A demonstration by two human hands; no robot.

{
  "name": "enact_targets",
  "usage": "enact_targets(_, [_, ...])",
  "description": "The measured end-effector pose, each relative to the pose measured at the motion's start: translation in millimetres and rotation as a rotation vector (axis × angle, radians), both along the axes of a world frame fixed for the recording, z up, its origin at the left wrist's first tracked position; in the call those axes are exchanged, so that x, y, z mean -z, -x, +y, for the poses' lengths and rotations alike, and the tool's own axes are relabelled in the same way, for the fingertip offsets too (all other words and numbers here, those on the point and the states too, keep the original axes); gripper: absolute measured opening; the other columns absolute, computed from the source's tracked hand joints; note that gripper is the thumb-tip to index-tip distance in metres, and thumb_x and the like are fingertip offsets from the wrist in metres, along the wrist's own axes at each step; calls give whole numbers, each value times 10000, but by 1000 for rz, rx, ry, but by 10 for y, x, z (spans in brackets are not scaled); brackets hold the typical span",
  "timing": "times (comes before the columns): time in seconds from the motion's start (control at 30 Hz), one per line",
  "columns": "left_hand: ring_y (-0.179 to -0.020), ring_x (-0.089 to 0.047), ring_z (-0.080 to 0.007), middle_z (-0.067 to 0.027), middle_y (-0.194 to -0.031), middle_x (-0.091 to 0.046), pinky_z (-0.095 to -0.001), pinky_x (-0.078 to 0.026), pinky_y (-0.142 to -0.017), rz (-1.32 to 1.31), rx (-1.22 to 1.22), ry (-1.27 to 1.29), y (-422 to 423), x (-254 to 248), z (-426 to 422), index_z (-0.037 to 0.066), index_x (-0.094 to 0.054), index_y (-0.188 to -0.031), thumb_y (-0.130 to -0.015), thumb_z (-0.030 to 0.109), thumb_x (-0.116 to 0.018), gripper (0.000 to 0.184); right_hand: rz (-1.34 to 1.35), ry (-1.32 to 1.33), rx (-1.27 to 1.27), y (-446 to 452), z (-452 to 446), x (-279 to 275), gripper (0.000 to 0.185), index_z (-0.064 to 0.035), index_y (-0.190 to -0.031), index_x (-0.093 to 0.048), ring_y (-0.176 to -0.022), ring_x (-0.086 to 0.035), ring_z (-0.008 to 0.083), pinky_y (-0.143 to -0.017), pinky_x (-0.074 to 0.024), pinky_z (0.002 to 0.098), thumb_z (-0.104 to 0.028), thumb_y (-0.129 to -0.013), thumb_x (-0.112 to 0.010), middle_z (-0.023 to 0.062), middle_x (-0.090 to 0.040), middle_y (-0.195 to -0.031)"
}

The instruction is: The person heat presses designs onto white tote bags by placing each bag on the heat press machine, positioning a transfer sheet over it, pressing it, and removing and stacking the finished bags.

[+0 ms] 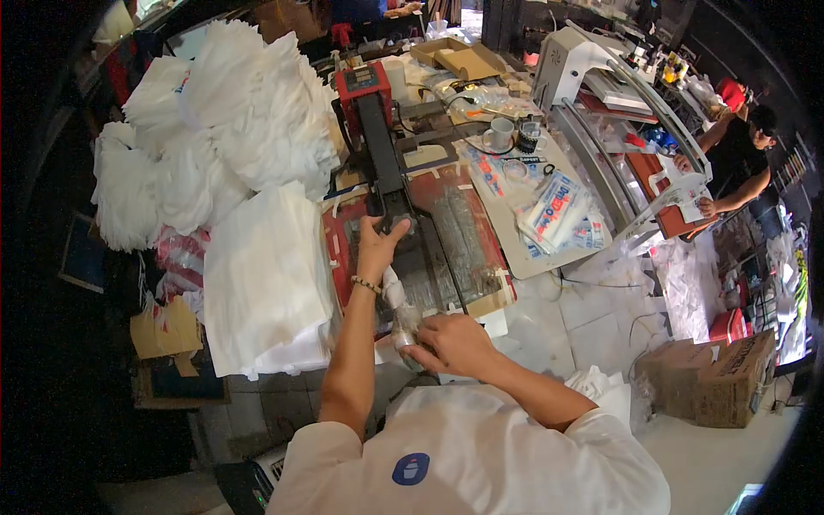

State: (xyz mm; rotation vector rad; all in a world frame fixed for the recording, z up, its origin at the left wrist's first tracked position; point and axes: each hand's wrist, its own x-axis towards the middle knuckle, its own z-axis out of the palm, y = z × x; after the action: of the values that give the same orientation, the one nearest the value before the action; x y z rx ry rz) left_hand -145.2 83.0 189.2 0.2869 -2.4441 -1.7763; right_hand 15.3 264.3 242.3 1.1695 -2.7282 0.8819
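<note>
A black and red press machine (375, 120) stands in the middle of the head view, over a worn red and grey board (459, 227). My left hand (378, 245) is closed on the machine's dark front end, below its long black arm. Near the board's front edge, my right hand (446, 342) has its fingers curled round a wrapped, whitish handle (402, 322) that slants down from the machine. A stack of white sheets (266, 275) lies just left of the board.
Piled white bags (223, 120) fill the back left. On the right are a grey table (524, 262) with printed packets (558, 210) and a white mug (498, 135), then a large white press (562, 64). A co-worker (747, 154) stands far right. Cardboard boxes (708, 378) sit lower right.
</note>
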Motion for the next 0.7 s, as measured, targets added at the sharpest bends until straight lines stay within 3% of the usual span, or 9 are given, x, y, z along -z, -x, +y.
enact_targets(0.17, [-702,-527,-152,-71,-827,-586,-298,-469,-678,27,5,45,6,2,-5,-11,-496,-1062,-759,442,-799,624,-13,1,0,0,1,4,423,-30,-730,-658,-670,-624,332,-613,-506,442,-397,-911,-554,136,-603,-705])
enact_targets(0.3, [-720,-530,-154,-83,-856,-586,-310,-471,-677,70,1,64,68,137,-28,-9,-493,-1062,-760,457,-793,630,-22,0,6,-5,-4,20,422,-29,-720,-657,-676,-622,332,-619,-506,439,-391,-912,-555,138,-599,-704])
enact_targets(0.37, [-504,-453,-100,-32,-733,-521,-271,-373,-437,134,10,95,72,159,-33,12,-459,-1129,-779,451,-775,644,66,100,23,-1,-14,65,412,-34,-646,-633,-617,-586,298,-557,-467,416,-373,-878,-617,107,-549,-649])
enact_targets(0.6, [-489,-446,-102,-37,-727,-526,-271,-368,-435,118,27,69,99,215,-59,0,-452,-1178,-785,438,-771,669,65,102,14,3,-11,36,414,-29,-647,-632,-624,-588,298,-562,-467,418,-370,-882,-613,109,-551,-649])
enact_targets(0.7, [-485,-446,-103,-34,-715,-522,-269,-364,-432,110,23,76,106,232,-60,-3,-450,-1189,-786,441,-765,677,-7,54,-10,2,-2,-8,408,-24,-708,-652,-676,-623,335,-629,-507,437,-373,-903,-572,146,-603,-709])
